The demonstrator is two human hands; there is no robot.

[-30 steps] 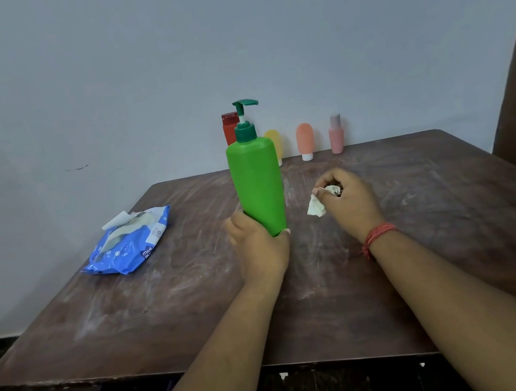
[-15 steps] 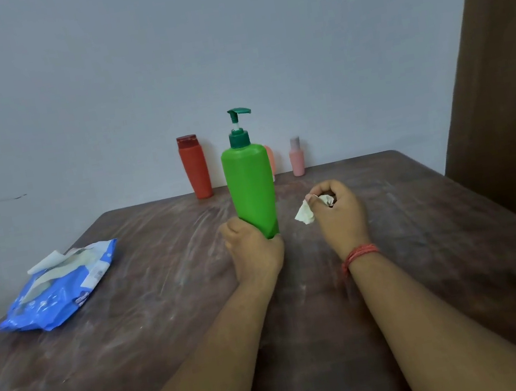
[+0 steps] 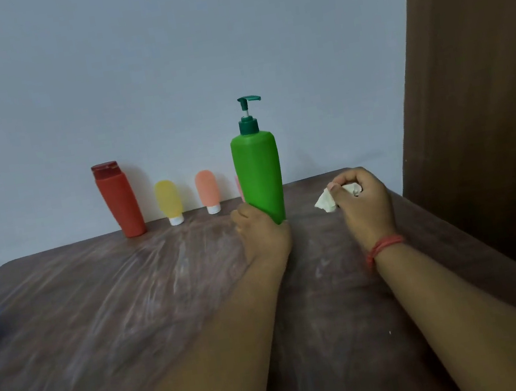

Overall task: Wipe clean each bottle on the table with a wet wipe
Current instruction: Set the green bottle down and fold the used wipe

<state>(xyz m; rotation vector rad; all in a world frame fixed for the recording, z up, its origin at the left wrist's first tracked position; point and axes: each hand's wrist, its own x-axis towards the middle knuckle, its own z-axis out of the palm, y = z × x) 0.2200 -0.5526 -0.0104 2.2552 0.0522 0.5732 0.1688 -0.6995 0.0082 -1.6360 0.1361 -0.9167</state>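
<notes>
5 bottles, 1 wipe, 2 hands

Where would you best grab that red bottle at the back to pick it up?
Probably around the middle of the red bottle, coming from the front, since the wall is close behind it. The body is tall and slim, so fingers can wrap round it. It leans a little and narrows towards the base, so a low or top grip seems likelier to tip it. The yellow tube stands close beside it.

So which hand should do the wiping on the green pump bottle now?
Right. The right hand already pinches the crumpled wet wipe just beside the green pump bottle, while the left hand grips the bottle's base, holding it upright.
</notes>
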